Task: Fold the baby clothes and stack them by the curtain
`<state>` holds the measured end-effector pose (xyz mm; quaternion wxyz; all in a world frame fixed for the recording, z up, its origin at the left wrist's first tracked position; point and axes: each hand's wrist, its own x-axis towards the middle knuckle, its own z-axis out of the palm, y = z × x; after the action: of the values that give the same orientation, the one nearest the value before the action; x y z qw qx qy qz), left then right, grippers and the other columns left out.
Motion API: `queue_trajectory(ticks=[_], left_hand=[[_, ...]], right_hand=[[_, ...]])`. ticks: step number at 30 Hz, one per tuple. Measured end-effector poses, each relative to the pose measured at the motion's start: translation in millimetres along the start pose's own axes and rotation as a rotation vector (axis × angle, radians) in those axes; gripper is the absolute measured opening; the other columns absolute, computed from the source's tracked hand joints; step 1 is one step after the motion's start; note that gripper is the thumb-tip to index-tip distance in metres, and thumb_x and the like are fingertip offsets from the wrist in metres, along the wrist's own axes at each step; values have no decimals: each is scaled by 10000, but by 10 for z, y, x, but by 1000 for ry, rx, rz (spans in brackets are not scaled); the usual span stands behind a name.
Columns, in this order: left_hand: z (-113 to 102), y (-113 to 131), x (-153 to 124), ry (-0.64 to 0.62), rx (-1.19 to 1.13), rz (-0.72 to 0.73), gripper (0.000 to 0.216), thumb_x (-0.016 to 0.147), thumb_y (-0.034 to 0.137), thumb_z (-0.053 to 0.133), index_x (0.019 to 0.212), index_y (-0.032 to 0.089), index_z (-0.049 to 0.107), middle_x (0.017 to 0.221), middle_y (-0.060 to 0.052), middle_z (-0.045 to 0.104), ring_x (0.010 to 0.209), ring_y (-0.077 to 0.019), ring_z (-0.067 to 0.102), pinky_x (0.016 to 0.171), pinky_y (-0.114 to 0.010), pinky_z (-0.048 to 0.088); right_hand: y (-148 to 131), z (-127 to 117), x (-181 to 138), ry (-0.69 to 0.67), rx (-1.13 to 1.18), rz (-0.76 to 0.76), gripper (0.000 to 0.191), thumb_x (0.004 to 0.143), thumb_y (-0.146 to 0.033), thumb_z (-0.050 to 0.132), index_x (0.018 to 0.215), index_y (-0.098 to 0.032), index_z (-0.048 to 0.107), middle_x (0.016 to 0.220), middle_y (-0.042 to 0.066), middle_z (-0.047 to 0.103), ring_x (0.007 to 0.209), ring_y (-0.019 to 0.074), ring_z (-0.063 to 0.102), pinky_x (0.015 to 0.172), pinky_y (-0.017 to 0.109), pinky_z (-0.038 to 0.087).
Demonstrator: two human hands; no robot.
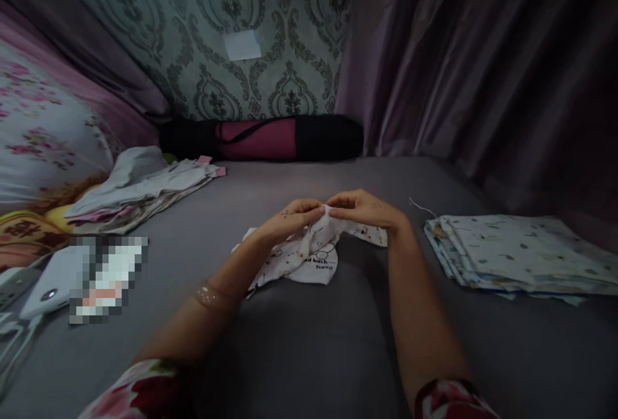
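We pinch the white garment [326, 269] between thumb and fingers of our left hand [295, 214] and our right hand [363, 205], the fingertips nearly meeting at its top edge. It hangs below and to both sides of our hands, its lower part on the grey sheet [290, 348]. Right of our right hand lies a folded stack [526, 248]; well left of our left hand, a clothes pile [149, 181]; beyond both, a long bag [263, 140].
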<state>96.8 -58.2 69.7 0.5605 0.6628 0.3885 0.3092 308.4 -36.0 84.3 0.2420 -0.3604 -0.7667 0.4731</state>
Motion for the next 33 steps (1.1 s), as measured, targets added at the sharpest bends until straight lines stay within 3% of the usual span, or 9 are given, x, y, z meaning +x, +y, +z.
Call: queue_trajectory(ticks=[5, 6, 9, 12, 15, 17, 23, 27, 33], left_hand=[[92, 137, -336, 337, 361, 187, 255, 881, 411, 565, 887, 167, 638, 787, -21, 608, 735, -133, 538, 636, -242, 417], [123, 139, -443, 298, 399, 189, 260, 898, 418, 546, 879, 173, 632, 763, -14, 599, 712, -129, 533, 623, -241, 413], [166, 7, -728, -33, 557, 136, 255, 914, 436, 532, 887, 200, 623, 771, -5, 594, 696, -136, 538, 619, -252, 417], [61, -296, -848, 31, 802, 152, 247, 851, 431, 622, 951, 210, 573, 985, -46, 589, 846, -186, 557, 717, -304, 446], [-157, -577, -817, 250, 897, 138, 379, 785, 469, 679, 1012, 215, 514, 1059, -67, 553, 925, -223, 534, 794, -358, 452], [-303, -669, -769, 310, 884, 109, 425, 760, 505, 690, 1004, 214, 499, 1017, -61, 553, 913, -223, 526, 798, -364, 447], [-563, -605, -629, 288, 658, 20, 444, 770, 567, 650, 1023, 217, 543, 982, -53, 615, 842, -193, 551, 739, -308, 430], [-661, -552, -494, 290, 530, -71, 366, 878, 563, 469, 884, 216, 589, 750, -14, 584, 715, -163, 523, 628, -261, 398], [-717, -665, -335, 261, 664, -4, 316, 730, 480, 685, 887, 219, 601, 746, -13, 597, 661, -152, 516, 612, -259, 390]], right_hand=[[96, 50, 96, 195, 3, 25, 331, 746, -488, 679, 801, -163, 715, 740, 18, 680, 683, 141, 591, 622, 253, 450], [112, 55, 114, 235, 11, 20, 322, 750, -478, 672, 800, -163, 711, 728, 14, 673, 669, 136, 584, 610, 248, 441], [148, 86, 174, 333, 32, 1, 301, 765, -456, 648, 806, -163, 707, 734, 17, 673, 660, 137, 579, 593, 245, 429], [199, 121, 236, 428, 9, -8, 289, 771, -446, 636, 796, -167, 708, 763, 32, 688, 682, 147, 590, 601, 250, 433], [280, 136, 278, 487, -27, 18, 289, 768, -444, 631, 790, -167, 713, 778, 42, 698, 703, 156, 598, 617, 256, 439], [344, 135, 297, 508, -38, 48, 294, 760, -442, 623, 783, -163, 714, 774, 46, 700, 704, 159, 598, 624, 260, 437], [544, 128, 333, 497, -48, 103, 335, 750, -472, 607, 788, -156, 713, 767, 47, 694, 702, 166, 591, 612, 261, 421], [642, 120, 341, 506, -79, 132, 367, 745, -497, 598, 799, -153, 714, 770, 53, 694, 710, 172, 595, 601, 258, 420], [743, 117, 369, 508, -116, 152, 355, 754, -485, 583, 790, -157, 714, 771, 50, 700, 732, 182, 614, 618, 259, 445]])
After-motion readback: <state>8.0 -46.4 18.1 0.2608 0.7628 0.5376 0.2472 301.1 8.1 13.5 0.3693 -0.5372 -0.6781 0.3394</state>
